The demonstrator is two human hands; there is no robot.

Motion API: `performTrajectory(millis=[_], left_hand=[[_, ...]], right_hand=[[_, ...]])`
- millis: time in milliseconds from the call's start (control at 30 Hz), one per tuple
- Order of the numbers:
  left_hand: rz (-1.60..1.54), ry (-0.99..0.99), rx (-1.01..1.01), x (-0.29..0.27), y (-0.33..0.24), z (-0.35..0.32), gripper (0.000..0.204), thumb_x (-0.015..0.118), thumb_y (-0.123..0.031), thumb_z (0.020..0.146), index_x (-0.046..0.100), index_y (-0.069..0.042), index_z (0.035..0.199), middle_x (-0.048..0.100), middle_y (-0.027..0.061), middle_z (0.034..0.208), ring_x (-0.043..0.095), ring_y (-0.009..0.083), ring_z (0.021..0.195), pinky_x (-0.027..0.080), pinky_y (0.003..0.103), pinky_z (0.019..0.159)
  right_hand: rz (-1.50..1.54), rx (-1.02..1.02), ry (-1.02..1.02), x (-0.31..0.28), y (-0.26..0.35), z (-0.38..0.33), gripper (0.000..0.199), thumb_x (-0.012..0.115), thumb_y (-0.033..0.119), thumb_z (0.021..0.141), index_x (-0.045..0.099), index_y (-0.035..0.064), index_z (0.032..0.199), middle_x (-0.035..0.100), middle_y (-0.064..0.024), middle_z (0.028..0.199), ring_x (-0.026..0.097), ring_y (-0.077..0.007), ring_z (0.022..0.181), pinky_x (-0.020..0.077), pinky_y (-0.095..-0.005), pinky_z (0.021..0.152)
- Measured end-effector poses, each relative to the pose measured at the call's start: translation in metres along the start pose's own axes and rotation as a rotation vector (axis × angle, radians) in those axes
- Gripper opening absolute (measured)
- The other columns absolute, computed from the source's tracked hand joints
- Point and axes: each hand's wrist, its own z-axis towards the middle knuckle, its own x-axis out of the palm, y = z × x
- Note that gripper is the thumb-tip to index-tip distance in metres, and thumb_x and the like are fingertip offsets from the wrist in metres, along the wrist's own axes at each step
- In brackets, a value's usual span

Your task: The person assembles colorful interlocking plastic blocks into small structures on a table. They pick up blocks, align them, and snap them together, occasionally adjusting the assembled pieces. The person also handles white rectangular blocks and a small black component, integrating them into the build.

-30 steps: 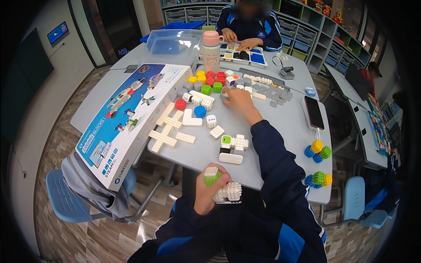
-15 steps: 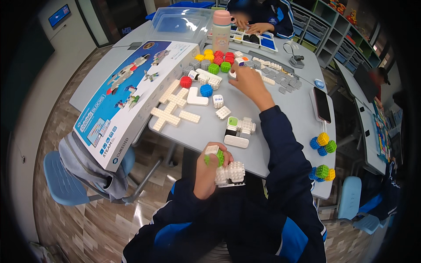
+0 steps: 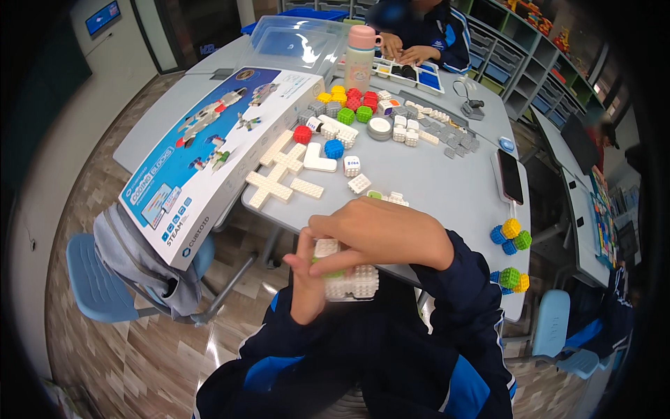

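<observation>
A white studded block assembly [image 3: 353,283] with a green part is held over my lap, just off the table's near edge. My left hand [image 3: 307,297] grips its left side, thumb sticking out. Across the top lies my right hand [image 3: 394,234], its fingers bent around the white block at the upper end and covering most of the green part. Whether a separate piece is between those fingers is hidden. Just beyond my right hand, a second white and green block model [image 3: 392,198] is partly covered. White cube blocks [image 3: 359,184] and a white flat plate [image 3: 307,188] lie nearby.
Coloured cube blocks [image 3: 354,102], grey pieces [image 3: 457,140] and a round white-topped piece [image 3: 379,128] lie farther back. A pink-lidded bottle [image 3: 360,63] stands behind them. A large box [image 3: 216,153] overhangs the left edge. A phone [image 3: 510,177] is at right; another person's hands [image 3: 412,54] work opposite.
My right hand has come back from the far pieces to the assembly in my left hand. The round piece it covered now shows, and the view has shifted slightly.
</observation>
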Motion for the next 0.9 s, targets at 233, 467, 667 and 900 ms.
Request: performTrajectory(millis=[233,467,667,900], left_hand=[[0.243,0.112,0.162,-0.031,-0.016,-0.005,0.072,0.055,-0.062,0.092,0.051,0.003,0.124,0.060,0.0076,0.111,0.055,0.0152,0.107,0.041,0.032,0.096],[0.088,0.052,0.187,-0.029,-0.019,-0.015,0.060,0.063,-0.048,0.094,0.056,0.006,0.119,0.061,0.0099,0.113,0.057,0.0160,0.105,0.043,0.032,0.093],[0.026,0.249,0.159,-0.011,-0.028,-0.011,0.067,0.056,-0.058,0.093,0.053,0.007,0.107,0.059,0.0149,0.092,0.065,0.0255,0.082,0.053,0.034,0.071],[0.000,0.270,0.043,-0.005,-0.028,-0.003,0.063,0.048,-0.060,0.096,0.052,0.003,0.101,0.055,0.0139,0.088,0.063,0.0263,0.077,0.054,0.038,0.066]], right_hand=[[-0.140,-0.160,-0.410,0.010,0.004,0.003,0.042,0.064,0.041,0.091,0.051,0.0021,0.080,0.055,-0.0154,0.060,0.060,-0.0362,0.059,0.0489,-0.0429,0.055],[-0.251,-0.251,-0.412,0.021,0.003,0.006,0.034,0.061,0.032,0.094,0.053,0.0033,0.078,0.056,-0.0112,0.060,0.061,-0.0308,0.056,0.0488,-0.0380,0.051],[-0.183,-0.567,-0.539,0.011,-0.026,0.027,0.028,0.057,0.029,0.097,0.057,0.0050,0.083,0.054,-0.0065,0.056,0.056,-0.0236,0.049,0.0465,-0.0330,0.049],[0.772,0.229,-0.434,-0.029,-0.116,0.011,0.050,0.057,0.051,0.095,0.069,0.0049,0.080,0.060,-0.0013,0.061,0.054,-0.0059,0.050,0.0430,-0.0219,0.049]])
